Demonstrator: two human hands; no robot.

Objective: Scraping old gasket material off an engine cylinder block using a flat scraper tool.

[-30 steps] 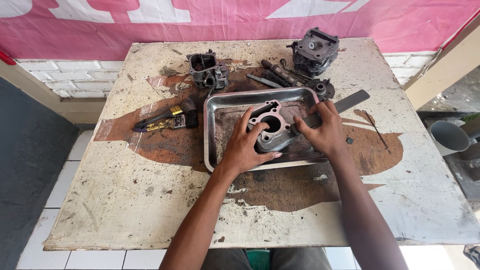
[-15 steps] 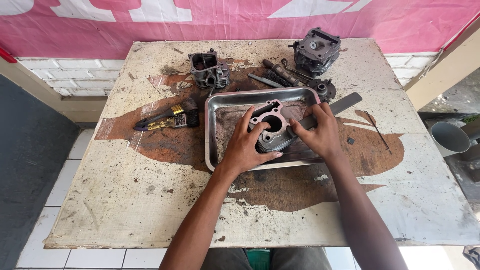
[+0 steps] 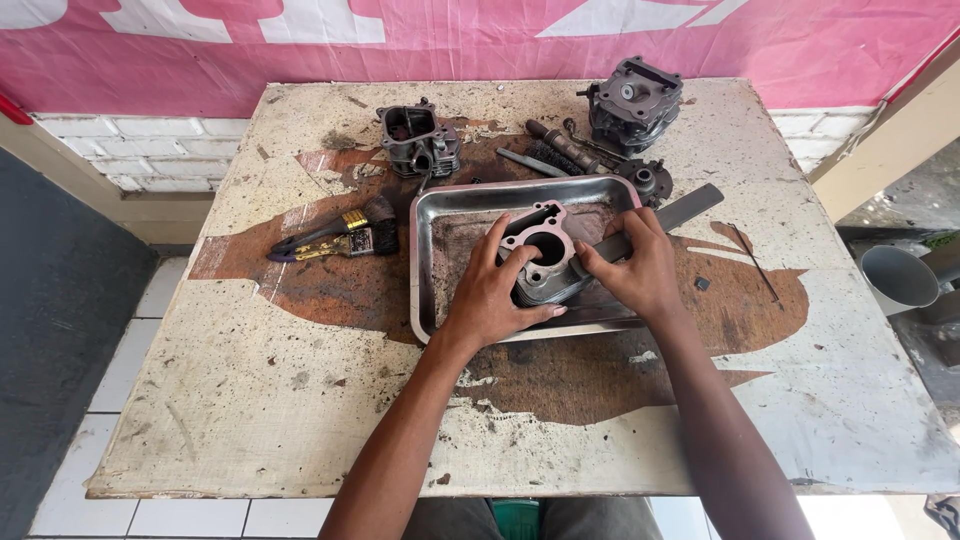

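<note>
At a stained workshop table (image 3: 250, 400), two bare hands grip a metal engine cylinder (image 3: 545, 262) inside a steel tray (image 3: 425, 260)

Nearest the camera, the left hand (image 3: 493, 300) cups the cylinder's near side and the right hand (image 3: 635, 268) holds its far side, fingers (image 3: 490, 245) curled close on the casting, which sits in the tray's middle. The part looks heavy, rigid cast metal, finned and likely oily, so best taken by both flanks rather than the thin fins. A flat metal blade (image 3: 680, 210) lies under the right hand. To the left lies a worn brush (image 3: 345, 235); beyond the tray stand a dark engine housing (image 3: 418, 138), hand tools (image 3: 560, 150) and a cylinder head (image 3: 632, 103), below a pink banner (image 3: 480, 40)
</note>
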